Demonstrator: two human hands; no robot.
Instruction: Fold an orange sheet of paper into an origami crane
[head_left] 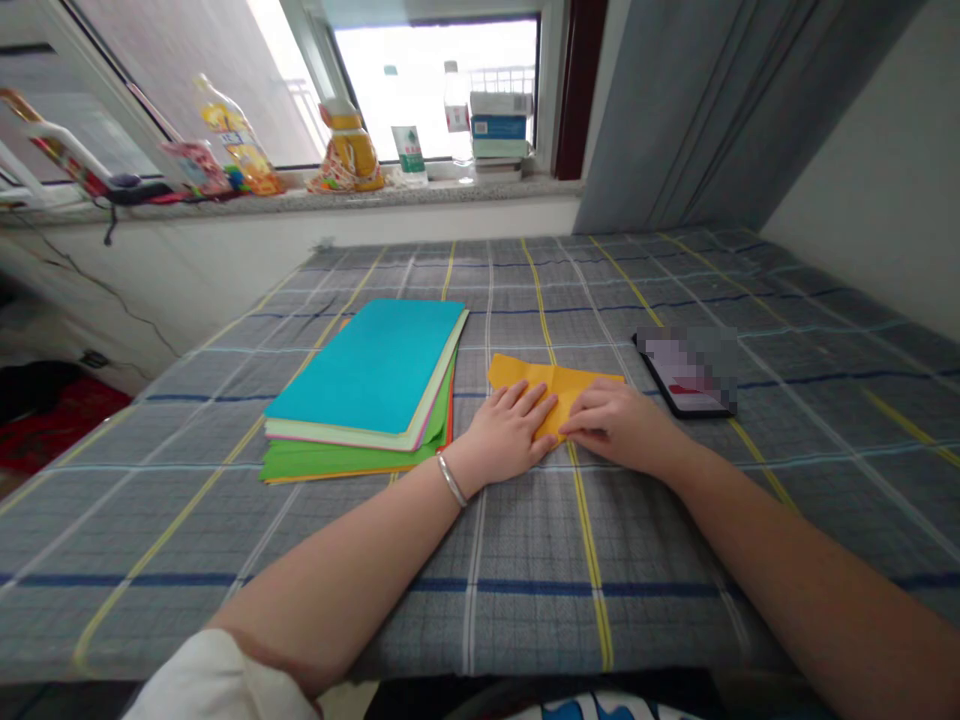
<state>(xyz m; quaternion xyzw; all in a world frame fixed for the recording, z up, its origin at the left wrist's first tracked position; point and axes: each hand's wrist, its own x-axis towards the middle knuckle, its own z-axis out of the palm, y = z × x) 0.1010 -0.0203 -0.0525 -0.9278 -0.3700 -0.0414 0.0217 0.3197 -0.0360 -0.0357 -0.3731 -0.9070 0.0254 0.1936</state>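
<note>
A folded sheet of orange paper (561, 385) lies on the checked cloth in front of me, with a crease near its middle. My left hand (506, 435) rests flat on its left part, fingers spread, a silver bangle at the wrist. At the paper's lower right edge, my right hand (619, 425) is closed in a pinch, fingertips and thumb together on the paper. The right hand covers part of the paper's right side. The two hands are close together, with the left thumb tip near the right fingertips.
Left of my hands lies a stack of coloured paper (375, 370), blue on top. A phone (686, 385) with a blurred screen lies to the right. The grey checked cloth (525, 550) covers the surface. Bottles and boxes (499, 128) stand on the windowsill (450, 193) behind.
</note>
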